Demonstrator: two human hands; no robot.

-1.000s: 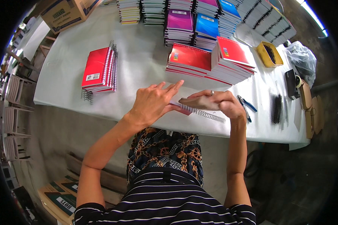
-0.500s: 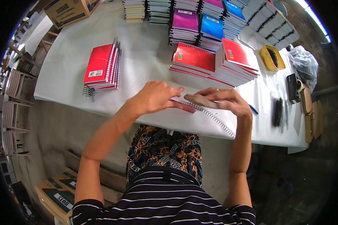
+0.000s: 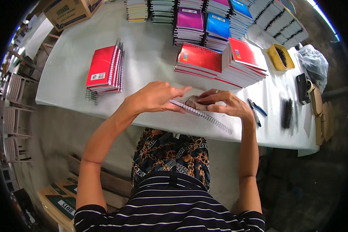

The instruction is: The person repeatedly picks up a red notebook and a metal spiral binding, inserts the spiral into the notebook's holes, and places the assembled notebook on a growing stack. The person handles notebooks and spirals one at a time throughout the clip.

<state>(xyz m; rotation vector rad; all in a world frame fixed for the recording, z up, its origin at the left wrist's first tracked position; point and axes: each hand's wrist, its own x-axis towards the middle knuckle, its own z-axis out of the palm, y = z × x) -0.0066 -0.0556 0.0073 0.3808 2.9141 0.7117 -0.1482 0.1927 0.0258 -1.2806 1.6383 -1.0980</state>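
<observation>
My left hand (image 3: 152, 96) grips a small notebook (image 3: 177, 103) by its far-left end, index finger stretched out above it. The notebook stands tilted at the table's near edge, its punched spine upward. A wire spiral coil (image 3: 219, 123) runs along that spine, its free tail trailing right over the table. In my right hand (image 3: 230, 103) is a brown-grey flat pad (image 3: 193, 102), pressed against the coil with bent fingers. What the pad is made of I cannot tell. Pliers with blue handles (image 3: 255, 112) lie just right of my right hand.
Coil-bound red notebooks (image 3: 100, 69) are stacked left; red-covered stacks (image 3: 201, 56) stand ahead. Purple (image 3: 190, 20) and blue notebooks (image 3: 218, 27) stand behind. At right are loose dark coils (image 3: 287, 112), a yellow tray (image 3: 275, 60), a tape dispenser (image 3: 302, 89) and a plastic bag (image 3: 313, 63).
My right hand and the pad have moved left along the spine. The coil's free tail reaches less far right. The pliers, mostly hidden before, now show fully.
</observation>
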